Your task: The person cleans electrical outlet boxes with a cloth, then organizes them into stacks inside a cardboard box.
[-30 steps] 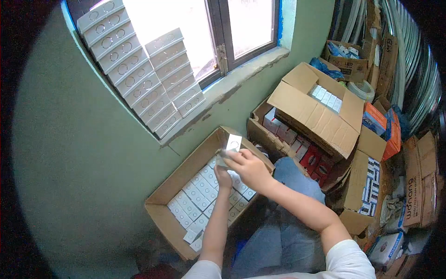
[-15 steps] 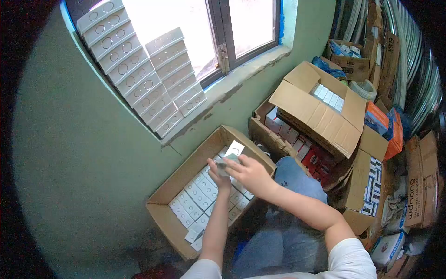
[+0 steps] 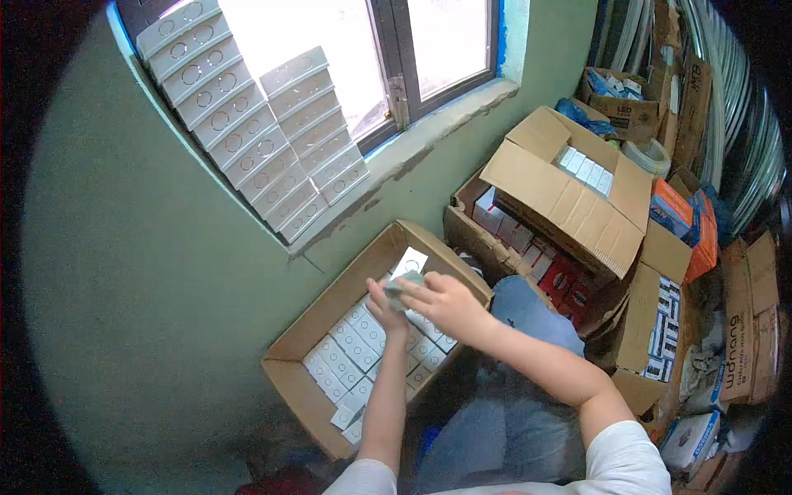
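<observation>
Above an open cardboard box [image 3: 289, 342], my left hand [image 3: 388, 312] and my right hand [image 3: 445, 304] meet around a small grey-green item [image 3: 404, 289]. Both hands touch it, with the fingers of the right lying over it; its exact shape is blurred. Rows of small white boxes [image 3: 353, 345], each marked with a circle, fill much of the cardboard box under my hands. One white box [image 3: 410, 262] stands out just beyond my fingers. A few others lie loose at the box's near corner.
Stacked white plates [image 3: 235, 128] stand on the window sill [image 3: 445, 132]. To the right are an open carton [image 3: 569, 206] with white boxes, a carton of red boxes [image 3: 561, 276], another with black-and-white packs [image 3: 662, 330], orange packages [image 3: 701, 239] and coiled tubing [image 3: 726, 107].
The view has shifted very slightly. My hands remain around the grey-green item, with small changes in finger position.
</observation>
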`<state>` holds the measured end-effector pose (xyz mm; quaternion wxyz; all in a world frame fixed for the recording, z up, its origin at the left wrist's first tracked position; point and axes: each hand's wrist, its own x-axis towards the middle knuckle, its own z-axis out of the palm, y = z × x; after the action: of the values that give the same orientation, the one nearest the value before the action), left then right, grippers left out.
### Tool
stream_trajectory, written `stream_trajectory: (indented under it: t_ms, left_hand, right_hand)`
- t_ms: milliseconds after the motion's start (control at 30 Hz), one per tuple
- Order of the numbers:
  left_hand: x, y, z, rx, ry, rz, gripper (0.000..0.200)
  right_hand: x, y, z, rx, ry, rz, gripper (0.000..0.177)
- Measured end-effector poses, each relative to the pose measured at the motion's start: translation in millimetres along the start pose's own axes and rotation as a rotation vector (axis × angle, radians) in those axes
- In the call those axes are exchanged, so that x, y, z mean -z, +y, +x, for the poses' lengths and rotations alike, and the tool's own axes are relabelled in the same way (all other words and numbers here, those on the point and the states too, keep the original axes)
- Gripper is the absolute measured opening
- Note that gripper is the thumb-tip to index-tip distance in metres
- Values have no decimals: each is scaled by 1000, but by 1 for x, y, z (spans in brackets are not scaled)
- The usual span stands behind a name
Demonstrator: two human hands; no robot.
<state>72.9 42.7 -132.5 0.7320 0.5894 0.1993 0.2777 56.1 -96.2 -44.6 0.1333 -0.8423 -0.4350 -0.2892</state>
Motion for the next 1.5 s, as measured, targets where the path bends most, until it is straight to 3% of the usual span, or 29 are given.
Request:
stream_trajectory:
  t_ms: [67, 100, 167, 333, 400, 500, 600, 733, 800, 867, 933, 1000, 1067, 1133, 1167, 1300, 1400, 1500]
  left_hand:
    - [5, 5, 4, 70, -111, -10, 61]
    - [2, 5, 1, 94, -70, -44, 63]
    - [0, 9, -3, 15, -86, 61, 64]
    - [3, 7, 6, 92, -153, 75, 62]
    - [4, -1, 6, -18, -104, 63, 60]
    - [9, 5, 10, 60, -135, -81, 57]
    - [2, 11, 1, 45, -57, -17, 56]
    - [3, 12, 2, 104, -107, -26, 55]
    - [2, 0, 6, 47, -9, 45, 54]
    - [8, -9, 7, 28, -22, 104, 54]
    - [10, 0, 4, 12, -59, 177, 55]
    - [0, 12, -1, 89, -36, -39, 56]
    - [-1, 10, -4, 2, -87, 19, 57]
    - [-2, 14, -2, -15, -117, 95, 56]
    - [-2, 17, -3, 79, -131, 49, 54]
    - [7, -14, 9, 85, -67, -7, 51]
    - [9, -11, 9, 118, -85, -88, 50]
    - [5, -7, 2, 104, -100, -70, 52]
  right_hand:
    - [4, 15, 2, -47, -30, -52, 31]
    - [5, 22, 3, -105, -29, -103, 31]
    - [4, 34, -1, -151, -27, -204, 31]
    - [-1, 10, -6, -28, -61, -32, 42]
    - [-5, -2, -6, -37, -93, 124, 46]
    - [-15, 18, -6, -27, -128, 199, 49]
    - [-9, 32, -5, -222, -138, 117, 48]
    - [-11, 16, -2, -166, -98, 136, 45]
    - [-7, 0, 1, -112, -116, 190, 45]
    - [-8, -6, 3, -92, -33, 225, 34]
    - [-10, 5, 0, -112, -64, 127, 31]
    - [-10, 20, -1, -201, -92, -19, 29]
    - [-12, 32, -4, -287, -31, -84, 31]
    - [-10, 25, -4, -259, -65, -111, 32]
    - [-10, 19, -3, -244, -79, -125, 32]
    - [-19, -9, -2, -99, -33, 85, 32]
    - [-13, 9, 1, -110, -52, 64, 32]
    - [-15, 27, 0, -263, -50, -135, 37]
